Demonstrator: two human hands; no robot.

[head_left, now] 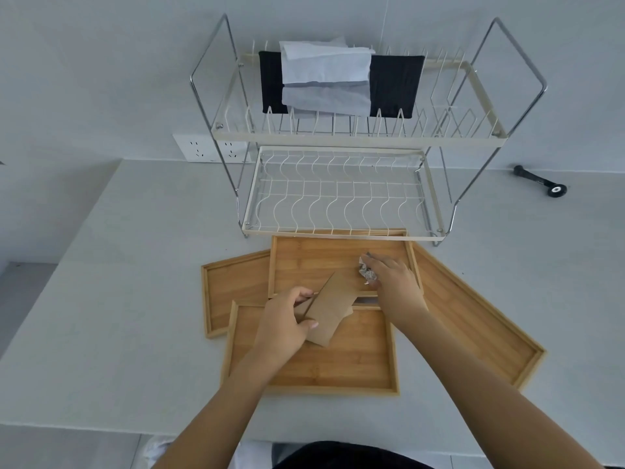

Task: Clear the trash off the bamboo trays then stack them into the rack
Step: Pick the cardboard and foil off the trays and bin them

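Note:
Several bamboo trays lie overlapping on the white counter in front of a two-tier wire rack (341, 191): a near tray (355, 363), a far tray (314, 262), a left tray (233, 286) and a long right tray (473, 330). My left hand (284, 326) is shut on a brown cardboard piece (333, 309) above the near tray. My right hand (394, 279) rests on the far tray, fingers closed around a crumpled foil wad (365, 272).
The rack's upper tier holds a black cloth (395, 86) and folded white paper (324, 76). A black handled tool (541, 184) lies on the counter at the right. A wall socket (203, 148) sits behind the rack's left side. The counter edge runs near my body.

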